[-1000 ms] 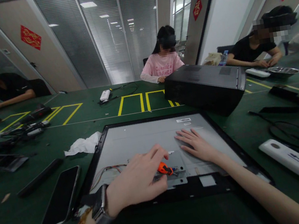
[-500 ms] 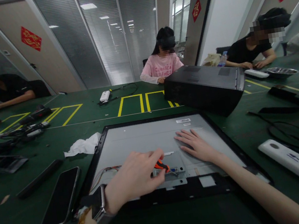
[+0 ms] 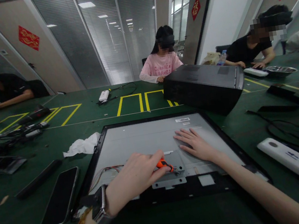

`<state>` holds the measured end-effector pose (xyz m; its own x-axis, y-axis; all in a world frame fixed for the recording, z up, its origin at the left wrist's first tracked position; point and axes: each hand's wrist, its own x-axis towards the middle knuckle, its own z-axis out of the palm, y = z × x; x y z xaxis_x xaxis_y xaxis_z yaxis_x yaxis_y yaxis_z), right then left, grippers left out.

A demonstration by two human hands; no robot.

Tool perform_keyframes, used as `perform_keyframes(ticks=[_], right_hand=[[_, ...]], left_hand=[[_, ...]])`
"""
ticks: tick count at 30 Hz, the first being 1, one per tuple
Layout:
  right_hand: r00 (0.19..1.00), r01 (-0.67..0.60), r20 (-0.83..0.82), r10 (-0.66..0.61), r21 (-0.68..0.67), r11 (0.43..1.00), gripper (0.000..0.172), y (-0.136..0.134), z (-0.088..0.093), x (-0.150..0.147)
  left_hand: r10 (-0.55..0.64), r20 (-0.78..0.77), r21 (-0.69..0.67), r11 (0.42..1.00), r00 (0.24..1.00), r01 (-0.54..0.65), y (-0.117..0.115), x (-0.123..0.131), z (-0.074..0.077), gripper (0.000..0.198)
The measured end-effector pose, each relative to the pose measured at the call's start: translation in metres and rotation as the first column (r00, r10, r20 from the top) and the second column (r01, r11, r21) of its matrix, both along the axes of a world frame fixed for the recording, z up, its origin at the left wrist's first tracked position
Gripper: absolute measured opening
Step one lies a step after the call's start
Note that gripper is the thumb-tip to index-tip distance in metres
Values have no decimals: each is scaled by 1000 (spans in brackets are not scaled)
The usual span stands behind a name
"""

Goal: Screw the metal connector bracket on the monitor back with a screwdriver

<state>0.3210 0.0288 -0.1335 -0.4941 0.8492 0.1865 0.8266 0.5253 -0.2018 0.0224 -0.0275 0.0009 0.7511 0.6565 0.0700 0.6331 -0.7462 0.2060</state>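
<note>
In the head view, the left hand (image 3: pixel 138 172) grips an orange-and-black screwdriver (image 3: pixel 165 164) between thumb and fingers, its shaft pointing right and near over the right end of a metal bracket (image 3: pixel 169 183); whether the tip touches cannot be told. The bracket sits at the near middle of a grey panel (image 3: pixel 139 140) lying in a black frame on the green table (image 3: pixel 167 222). The right hand (image 3: pixel 196 146), holding nothing, lies with fingers spread on the panel's right half. Left of the frame are 1 phone (image 3: pixel 59 200) and 1 crumpled tissue (image 3: pixel 83 145); far right, 1 black box (image 3: pixel 202 88)
</note>
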Motion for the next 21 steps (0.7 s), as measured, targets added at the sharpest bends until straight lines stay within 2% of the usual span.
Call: perform_keyframes(ticks=[9,15,21], right_hand=[[1000,7,-7,-7,-15,1000,49,-1,3,-1],[1000,6,-6,-6,-26,1000,49,-1,3,0],[1000,13,-8,-13,-24,1000,48,-2,5,-2]], left_hand=[[49,174,-176,984,983,-17,2,-9,18,23],[41,207,-94,995,977,-22,7,-18,23,18],[73,162,-8,997,984,-72,13,-27,18,14]])
